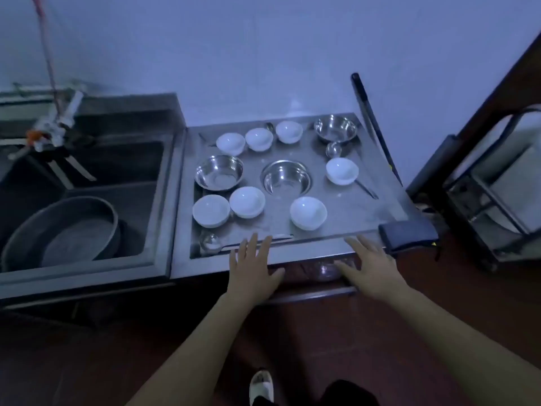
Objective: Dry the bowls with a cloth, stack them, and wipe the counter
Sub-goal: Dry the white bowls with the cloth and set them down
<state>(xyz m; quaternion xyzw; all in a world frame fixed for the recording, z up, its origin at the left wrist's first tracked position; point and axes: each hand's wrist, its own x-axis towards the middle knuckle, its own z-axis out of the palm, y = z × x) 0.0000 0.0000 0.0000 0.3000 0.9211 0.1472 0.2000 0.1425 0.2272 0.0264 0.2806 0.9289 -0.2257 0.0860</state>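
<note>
Several white bowls stand on the steel counter (351, 209): one near the front (308, 213), a pair at front left (247, 202), one at right (342, 170), others in a back row (259, 139). Three steel bowls sit among them, at left (219, 172), centre (286, 177) and back right (335, 128). A folded dark cloth (408, 236) lies on the counter's front right corner. My left hand (252, 271) and my right hand (370, 266) hover flat over the front edge, fingers spread, holding nothing. The right hand is just left of the cloth.
A deep double sink (87, 186) with a large round basin (63, 230) and a tap (55, 124) lies to the left. A small ladle (333, 149) rests near the back right. A dark rod (373, 124) leans against the wall. A metal rack (491, 186) stands at right.
</note>
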